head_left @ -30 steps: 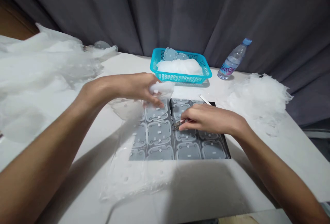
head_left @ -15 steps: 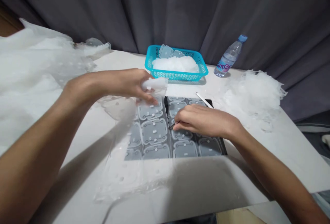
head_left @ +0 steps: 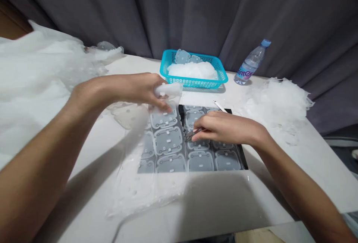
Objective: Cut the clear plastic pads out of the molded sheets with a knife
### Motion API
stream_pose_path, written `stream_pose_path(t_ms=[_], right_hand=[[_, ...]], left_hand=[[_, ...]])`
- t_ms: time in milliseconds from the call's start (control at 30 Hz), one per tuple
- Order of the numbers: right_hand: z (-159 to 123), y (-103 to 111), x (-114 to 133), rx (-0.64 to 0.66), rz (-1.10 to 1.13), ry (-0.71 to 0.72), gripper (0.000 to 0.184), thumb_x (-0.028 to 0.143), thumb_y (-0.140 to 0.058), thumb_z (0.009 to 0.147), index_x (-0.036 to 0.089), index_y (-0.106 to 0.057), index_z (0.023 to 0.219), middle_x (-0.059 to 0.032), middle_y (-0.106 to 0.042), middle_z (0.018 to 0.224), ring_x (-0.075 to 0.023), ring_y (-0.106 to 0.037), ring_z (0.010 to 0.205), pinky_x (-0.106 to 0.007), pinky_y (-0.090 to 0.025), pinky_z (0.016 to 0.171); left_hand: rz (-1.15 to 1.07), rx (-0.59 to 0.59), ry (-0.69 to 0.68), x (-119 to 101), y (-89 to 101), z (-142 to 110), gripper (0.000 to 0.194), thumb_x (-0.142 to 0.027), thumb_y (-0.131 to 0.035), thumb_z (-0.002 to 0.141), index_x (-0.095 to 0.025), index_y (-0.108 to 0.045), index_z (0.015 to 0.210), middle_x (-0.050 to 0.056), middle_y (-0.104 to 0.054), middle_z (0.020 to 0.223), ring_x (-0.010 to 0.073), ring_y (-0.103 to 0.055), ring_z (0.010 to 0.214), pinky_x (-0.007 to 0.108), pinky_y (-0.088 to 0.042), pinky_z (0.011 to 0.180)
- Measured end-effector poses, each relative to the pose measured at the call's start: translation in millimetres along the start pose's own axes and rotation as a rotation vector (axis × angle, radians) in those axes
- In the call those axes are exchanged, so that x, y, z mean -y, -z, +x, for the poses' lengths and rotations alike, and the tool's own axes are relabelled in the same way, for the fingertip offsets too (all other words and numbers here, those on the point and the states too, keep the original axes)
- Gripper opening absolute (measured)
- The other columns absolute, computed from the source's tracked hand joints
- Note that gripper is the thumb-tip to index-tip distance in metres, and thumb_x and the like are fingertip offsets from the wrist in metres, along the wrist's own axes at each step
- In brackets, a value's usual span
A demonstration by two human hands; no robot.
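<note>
A clear soft plastic sheet [head_left: 168, 140], moulded with rows of rounded rectangular pieces, lies over a dark mat [head_left: 244, 158] and spreads onto the table to the left. Its far edge is rolled up in my left hand [head_left: 151, 92], which is closed round it with the thumb below. My right hand [head_left: 215, 127] grips small scissors [head_left: 190, 134]; their metal blades point left at a gap between two columns of pieces. The handles are hidden inside my fingers. Behind my right hand a thin white stick-like tool [head_left: 219, 105] lies on the table.
A turquoise basket [head_left: 192, 83] with translucent pieces stands at the back. Right of it is a water bottle [head_left: 250, 65]. A heap of clear scraps [head_left: 275, 101] lies at the right, and a large pile of plastic sheets [head_left: 41, 71] at the left. A grey curtain hangs behind.
My right hand has tilted and drawn slightly right, so more of the scissor blades shows. My left hand keeps its hold on the sheet. The whole view has shifted a little.
</note>
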State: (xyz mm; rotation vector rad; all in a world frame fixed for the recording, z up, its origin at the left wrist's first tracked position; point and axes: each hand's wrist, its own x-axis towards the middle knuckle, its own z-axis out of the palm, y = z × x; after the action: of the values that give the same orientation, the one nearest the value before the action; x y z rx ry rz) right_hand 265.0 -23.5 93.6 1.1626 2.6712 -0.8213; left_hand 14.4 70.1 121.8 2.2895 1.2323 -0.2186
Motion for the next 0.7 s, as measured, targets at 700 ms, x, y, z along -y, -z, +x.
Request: stream_pose_path(t_ms=[700], right_hand=[[-11,-4,19,0.001,-0.105,0.003,0.029,0.037,-0.053,0.107,0.017,-0.065,0.090,-0.0050,-0.065,0.089,-0.0194,-0.058,0.085,-0.030,-0.035,0.074]], left_hand=[[-0.033,-0.019,-0.046,3,-0.1,1,0.036,-0.049,-0.079,0.080,-0.016,-0.066,0.087,0.000,-0.064,0.058,0.0138,-0.053,0.058,0.027,-0.032,0.056]])
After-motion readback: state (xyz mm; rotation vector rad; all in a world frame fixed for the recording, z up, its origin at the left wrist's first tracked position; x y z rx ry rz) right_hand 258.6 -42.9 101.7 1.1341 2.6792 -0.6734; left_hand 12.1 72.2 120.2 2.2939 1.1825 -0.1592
